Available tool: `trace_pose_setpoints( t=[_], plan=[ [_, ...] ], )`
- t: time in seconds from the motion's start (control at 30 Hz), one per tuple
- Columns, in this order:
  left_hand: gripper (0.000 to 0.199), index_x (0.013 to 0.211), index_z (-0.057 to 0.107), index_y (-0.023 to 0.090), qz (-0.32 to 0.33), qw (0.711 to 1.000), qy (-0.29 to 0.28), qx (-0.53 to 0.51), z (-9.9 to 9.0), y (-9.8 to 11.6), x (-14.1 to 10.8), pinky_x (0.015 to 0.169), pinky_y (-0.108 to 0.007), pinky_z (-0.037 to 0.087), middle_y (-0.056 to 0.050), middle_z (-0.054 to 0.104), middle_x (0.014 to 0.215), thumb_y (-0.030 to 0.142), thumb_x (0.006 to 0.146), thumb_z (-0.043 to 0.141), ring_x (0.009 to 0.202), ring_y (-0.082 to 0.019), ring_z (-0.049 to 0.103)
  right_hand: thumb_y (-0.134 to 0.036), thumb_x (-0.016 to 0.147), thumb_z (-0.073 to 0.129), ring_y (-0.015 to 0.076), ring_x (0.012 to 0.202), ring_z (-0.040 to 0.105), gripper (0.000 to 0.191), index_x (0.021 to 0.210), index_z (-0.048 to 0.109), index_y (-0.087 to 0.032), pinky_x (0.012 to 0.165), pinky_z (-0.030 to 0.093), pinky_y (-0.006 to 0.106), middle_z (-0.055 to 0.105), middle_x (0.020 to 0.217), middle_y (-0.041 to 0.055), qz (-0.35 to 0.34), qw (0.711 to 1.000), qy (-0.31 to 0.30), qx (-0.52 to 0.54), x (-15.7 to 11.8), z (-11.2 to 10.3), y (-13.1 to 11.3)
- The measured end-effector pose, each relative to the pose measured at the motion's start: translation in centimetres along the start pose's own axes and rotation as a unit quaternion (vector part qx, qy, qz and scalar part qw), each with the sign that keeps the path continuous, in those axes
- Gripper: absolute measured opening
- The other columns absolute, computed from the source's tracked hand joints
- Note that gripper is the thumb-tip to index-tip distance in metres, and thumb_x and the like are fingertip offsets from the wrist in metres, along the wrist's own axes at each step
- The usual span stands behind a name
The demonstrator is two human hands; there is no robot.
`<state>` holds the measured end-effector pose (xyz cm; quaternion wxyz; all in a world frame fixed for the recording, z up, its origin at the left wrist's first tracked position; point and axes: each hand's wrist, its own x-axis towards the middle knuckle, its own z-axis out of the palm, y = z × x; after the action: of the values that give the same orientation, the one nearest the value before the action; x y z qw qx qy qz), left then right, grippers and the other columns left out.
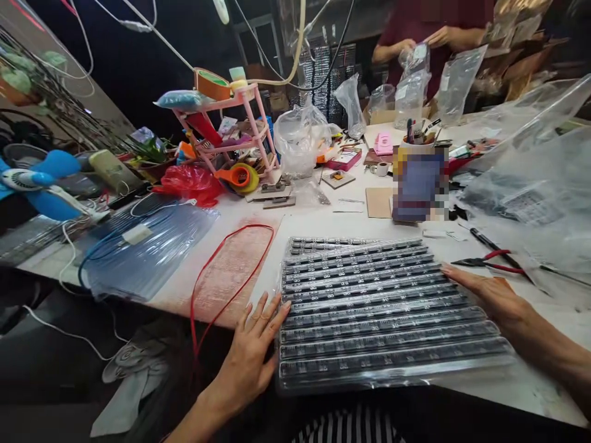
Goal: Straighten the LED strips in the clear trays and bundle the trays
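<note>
A stack of clear plastic trays point(369, 307) with rows of dark strips lies near the table's front edge. Its layers are slightly askew, and a corner of a lower one shows at the back. My left hand point(253, 344) rests against the left side with its fingers spread and the fingertips at the tray's edge. At the right side, my right hand point(492, 301) touches the edge with its index finger stretched out; its other fingers are partly hidden. Neither hand is wrapped round anything.
Red-handled pliers point(489, 261) and a black pen lie behind my right hand. A red cord loop point(196, 295) is left of the trays. Farther back stand a pink rack point(258, 138), a blue fan point(44, 175), and plastic bags point(530, 184). Across the table, a person point(434, 37) handles a clear bag.
</note>
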<state>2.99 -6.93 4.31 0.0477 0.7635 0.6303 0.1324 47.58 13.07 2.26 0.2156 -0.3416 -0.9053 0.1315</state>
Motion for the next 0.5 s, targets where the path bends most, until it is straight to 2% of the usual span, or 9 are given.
trace_pose_setpoints(
  t=[0.1, 0.17, 0.23, 0.33, 0.4, 0.47, 0.5],
  plan=[
    [0.064, 0.147, 0.023, 0.023, 0.048, 0.99, 0.12, 0.05, 1.8, -0.4, 0.4, 0.108, -0.046, 0.035, -0.011, 0.044, 0.143, 0.007, 0.088, 0.042, 0.138, -0.025, 0.032, -0.033, 0.09, 0.045, 0.0337, 0.123, 0.049, 0.058, 0.146, 0.031, -0.033, 0.104, 0.042, 0.049, 0.043, 0.143, 0.001, 0.008, 1.0, 0.001, -0.003, 0.0, 0.1, -0.7],
    [0.061, 0.147, 0.025, 0.02, 0.085, 0.979, 0.18, 0.052, 2.4, -0.9, 0.8, 0.105, -0.042, 0.038, -0.014, 0.05, 0.138, 0.005, 0.089, 0.039, 0.134, -0.024, 0.039, -0.031, 0.092, 0.041, 0.0314, 0.123, 0.049, 0.055, 0.146, 0.031, -0.033, 0.104, 0.041, 0.049, 0.044, 0.143, 0.0018, 0.017, 1.0, 0.004, -0.004, 0.0, 0.1, -1.2],
    [0.057, 0.145, 0.029, 0.018, 0.123, 0.972, 0.196, 0.048, 2.5, -1.9, 1.1, 0.104, -0.041, 0.039, -0.014, 0.053, 0.135, 0.007, 0.09, 0.039, 0.132, -0.024, 0.042, -0.03, 0.094, 0.039, 0.0282, 0.123, 0.05, 0.053, 0.146, 0.032, -0.032, 0.104, 0.041, 0.049, 0.046, 0.141, 0.003, 0.019, 1.0, 0.019, -0.003, 0.1, -0.1, -1.6],
    [0.05, 0.141, 0.037, 0.018, 0.151, 0.961, 0.231, 0.023, 2.2, -3.8, 2.5, 0.102, -0.039, 0.041, -0.011, 0.06, 0.127, 0.01, 0.092, 0.033, 0.125, -0.022, 0.05, -0.028, 0.095, 0.036, 0.0238, 0.118, 0.055, 0.045, 0.139, 0.043, -0.029, 0.1, 0.044, 0.044, 0.055, 0.133, 0.005, 0.011, 0.999, 0.05, -0.001, 1.4, -0.9, -1.7],
    [0.04, 0.129, 0.051, 0.018, 0.126, 0.948, 0.292, -0.017, 1.6, -5.1, 4.8, 0.092, -0.035, 0.047, -0.01, 0.067, 0.114, 0.019, 0.093, 0.033, 0.11, -0.02, 0.06, -0.034, 0.093, 0.037, 0.0229, 0.111, 0.059, 0.04, 0.129, 0.053, -0.025, 0.094, 0.047, 0.04, 0.062, 0.124, 0.007, -0.011, 0.997, 0.074, -0.007, 3.4, -1.6, -1.5],
    [0.033, 0.103, 0.062, 0.018, 0.043, 0.934, 0.351, -0.047, 0.3, -5.9, 7.9, 0.073, -0.032, 0.05, -0.008, 0.07, 0.088, 0.034, 0.093, 0.036, 0.085, -0.02, 0.066, -0.044, 0.091, 0.038, 0.023, 0.095, 0.065, 0.038, 0.109, 0.062, -0.021, 0.082, 0.051, 0.038, 0.068, 0.106, 0.0095, 0.004, 0.991, 0.127, -0.03, 6.0, -2.5, -1.7],
    [0.035, 0.09, 0.063, 0.018, -0.01, 0.929, 0.366, -0.051, -0.7, -6.0, 9.7, 0.065, -0.031, 0.048, -0.007, 0.068, 0.075, 0.041, 0.091, 0.036, 0.072, -0.02, 0.065, -0.048, 0.091, 0.036, 0.0223, 0.083, 0.066, 0.04, 0.096, 0.063, -0.02, 0.074, 0.051, 0.036, 0.07, 0.094, 0.0099, 0.036, 0.985, 0.162, -0.045, 7.5, -2.9, -2.0]
  ],
)
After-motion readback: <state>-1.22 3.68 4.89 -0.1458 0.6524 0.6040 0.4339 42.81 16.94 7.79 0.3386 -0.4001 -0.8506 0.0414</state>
